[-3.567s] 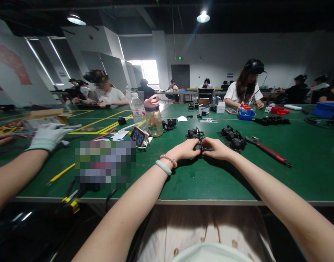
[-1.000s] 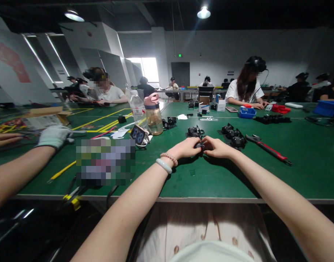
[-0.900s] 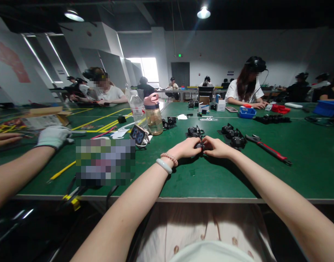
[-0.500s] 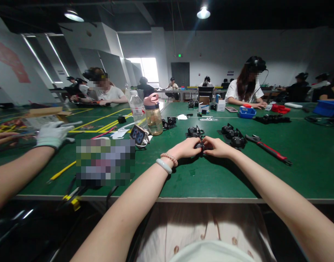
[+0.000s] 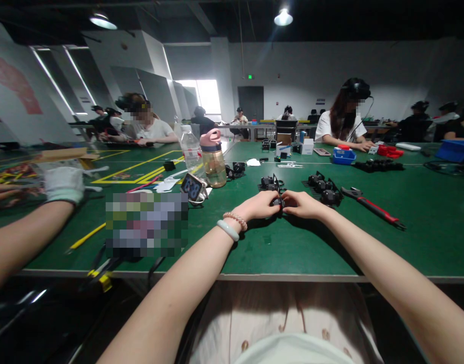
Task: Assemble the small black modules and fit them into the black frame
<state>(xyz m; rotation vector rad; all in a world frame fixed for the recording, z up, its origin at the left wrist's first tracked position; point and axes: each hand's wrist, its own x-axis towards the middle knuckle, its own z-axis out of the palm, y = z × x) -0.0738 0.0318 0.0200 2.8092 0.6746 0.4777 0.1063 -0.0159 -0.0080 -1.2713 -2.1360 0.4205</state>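
Note:
Both my hands meet at a small black part [image 5: 278, 202] with rounded ends, low over the green table. My left hand [image 5: 260, 203], with a bead bracelet and a pale bangle at its wrist, closes on it from the left. From the right, the bent fingers of my right hand [image 5: 300, 203] press on the same part; some fingertips are hidden. Just beyond lies a black assembly [image 5: 270, 182], partly covered by my hands. To the right sits another group of similar black parts [image 5: 323, 189].
A red-handled wrench [image 5: 376, 206] lies right of my hands. Left stand a drink bottle [image 5: 214, 164], a clear plastic bottle [image 5: 190, 149] and a small digital clock [image 5: 192, 187]. A co-worker's gloved hand [image 5: 64, 184] works at far left. A blue bin [image 5: 343, 156] stands farther back.
My hands stay at the same place, with the black part turned slightly between them. The co-worker's gloved hand at left has drawn back a little to the left.

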